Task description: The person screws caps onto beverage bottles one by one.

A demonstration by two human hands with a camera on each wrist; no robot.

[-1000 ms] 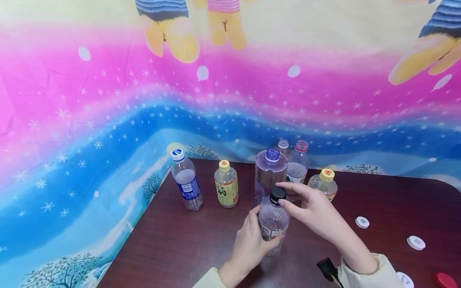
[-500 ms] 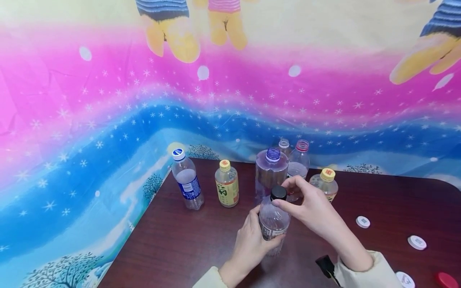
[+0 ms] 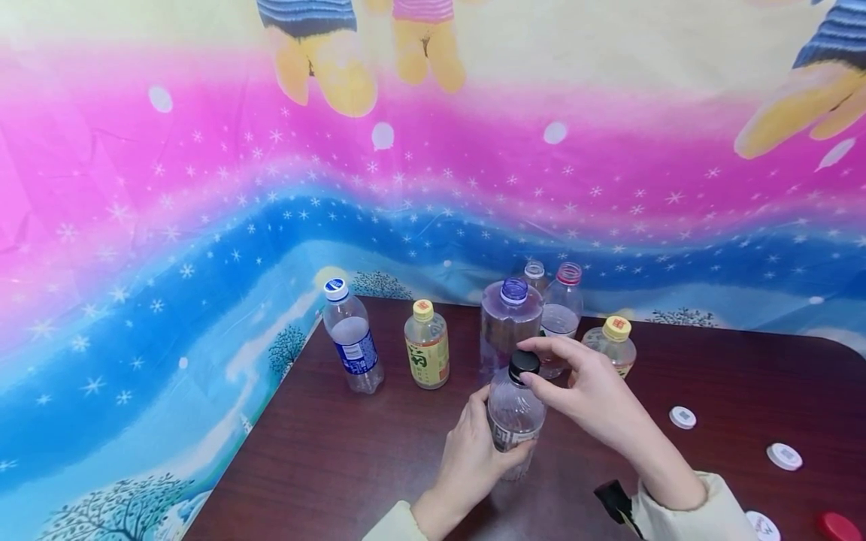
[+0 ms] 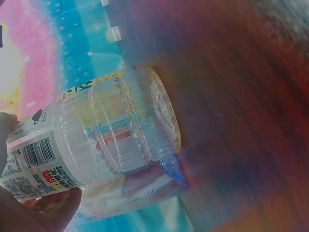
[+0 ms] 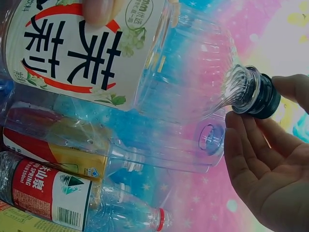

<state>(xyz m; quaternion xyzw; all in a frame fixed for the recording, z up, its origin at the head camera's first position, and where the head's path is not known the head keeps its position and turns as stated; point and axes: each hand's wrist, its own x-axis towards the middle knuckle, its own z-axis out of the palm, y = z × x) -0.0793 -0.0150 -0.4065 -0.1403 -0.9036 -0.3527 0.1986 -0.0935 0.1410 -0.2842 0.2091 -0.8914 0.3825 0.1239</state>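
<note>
A clear plastic bottle (image 3: 517, 409) with a white label and ribbed lower half stands tilted slightly in the head view. My left hand (image 3: 470, 454) grips it round the label, thumb across the near side. On its neck sits a black bottle cap (image 3: 524, 363). My right hand (image 3: 588, 387) pinches that cap between thumb and fingers from the right. In the right wrist view the thumb and fingertips lie on opposite sides of the black cap (image 5: 268, 96), and the bottle's printed label (image 5: 82, 53) faces the camera. The left wrist view shows the bottle's ribbed base (image 4: 161, 113) over the dark table.
Behind stand a purple-tinted large bottle (image 3: 501, 338), a red-necked bottle (image 3: 564, 300) and another clear bottle (image 3: 534, 272). Yellow-capped bottles (image 3: 426, 353) and a blue-labelled bottle (image 3: 353, 349) are about. White caps (image 3: 682, 418) and a red cap (image 3: 839, 526) lie right on the table (image 3: 325, 466).
My right fingers curled round behind the cap half a second ago and have since swung back to the cap's top and right side. The left hand and the bottle stay put.
</note>
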